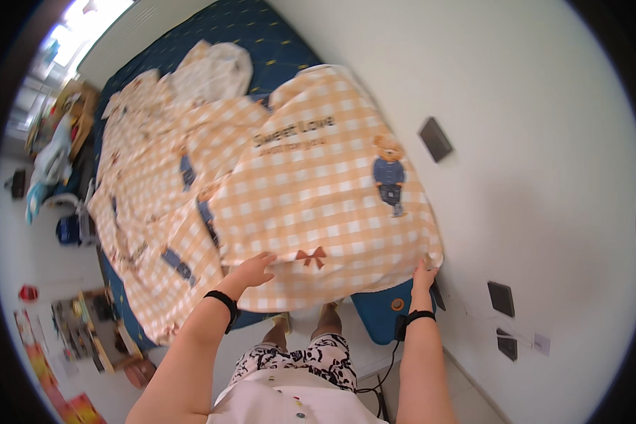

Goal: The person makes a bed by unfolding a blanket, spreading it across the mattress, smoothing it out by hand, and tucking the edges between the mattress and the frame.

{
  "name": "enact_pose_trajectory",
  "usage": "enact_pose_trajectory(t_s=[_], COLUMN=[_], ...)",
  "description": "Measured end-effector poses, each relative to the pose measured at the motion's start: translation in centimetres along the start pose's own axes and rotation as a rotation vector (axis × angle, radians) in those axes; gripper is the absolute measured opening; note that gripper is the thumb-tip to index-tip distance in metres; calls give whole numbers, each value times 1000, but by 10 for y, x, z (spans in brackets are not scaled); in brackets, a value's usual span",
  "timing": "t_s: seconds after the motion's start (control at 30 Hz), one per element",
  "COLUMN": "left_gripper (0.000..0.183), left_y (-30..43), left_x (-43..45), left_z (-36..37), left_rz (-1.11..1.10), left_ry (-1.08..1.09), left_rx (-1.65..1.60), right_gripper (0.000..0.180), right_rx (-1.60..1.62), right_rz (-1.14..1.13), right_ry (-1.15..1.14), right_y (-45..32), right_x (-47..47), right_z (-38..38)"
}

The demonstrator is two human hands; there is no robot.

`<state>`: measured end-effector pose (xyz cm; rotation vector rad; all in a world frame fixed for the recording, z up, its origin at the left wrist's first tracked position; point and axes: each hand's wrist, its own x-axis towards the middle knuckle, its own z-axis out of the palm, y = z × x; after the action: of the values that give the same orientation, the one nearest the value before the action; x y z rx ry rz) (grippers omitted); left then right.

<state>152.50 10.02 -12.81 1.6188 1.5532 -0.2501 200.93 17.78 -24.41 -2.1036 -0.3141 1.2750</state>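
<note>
A beige-and-white checked duvet cover (pixel 297 201) with printed bears, a brown bow and lettering lies spread over a bed, its near edge hanging towards me. My right hand (pixel 425 274) grips its near right corner, close to the wall. On the near edge, left of the printed bow, rests my left hand (pixel 254 269); thumb and fingers look apart, and whether cloth is pinched between them is unclear. More matching checked bedding (pixel 153 153) lies rumpled to the left, with its pale underside (pixel 217 74) turned up at the far end.
A dark blue mattress (pixel 275 40) with yellow marks shows beneath. The white wall (pixel 482 159) runs along the right, bearing dark square panels (pixel 435 139). A blue panel (pixel 376 312) with an orange-ringed hole stands below my right hand. A black cable (pixel 391 371) hangs by my leg.
</note>
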Motion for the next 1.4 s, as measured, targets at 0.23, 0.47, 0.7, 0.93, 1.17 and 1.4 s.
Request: enact_pose_trajectory(t_s=[0.23,0.47,0.7,0.93,1.17,1.4], left_gripper=[44,55,71,34,43,40], left_y=[-96,-281,-313,-403,-464,-453], left_x=[-132,-286,-309,-393,-538,-666], left_z=[49,190,242,231,194,238], left_rz=[-442,-1055,-1068,-498,120,-137], left_ry=[276,225,1046,1344,1807,2245], left_rx=[-316,-425,-1854,-2180,-2044,-1721], right_gripper=[51,33,39,32,33,28], right_rx=[-589,-716,-229,602,340,-70], right_rz=[-967,38,425,163,-157,-2], right_ry=[15,-1195,-1042,-514,-169,-191], right_y=[15,122,227,213,197,280], right_x=[-140,-312,-301,-364,-379,-358], right_z=[126,235,244,252,181,109])
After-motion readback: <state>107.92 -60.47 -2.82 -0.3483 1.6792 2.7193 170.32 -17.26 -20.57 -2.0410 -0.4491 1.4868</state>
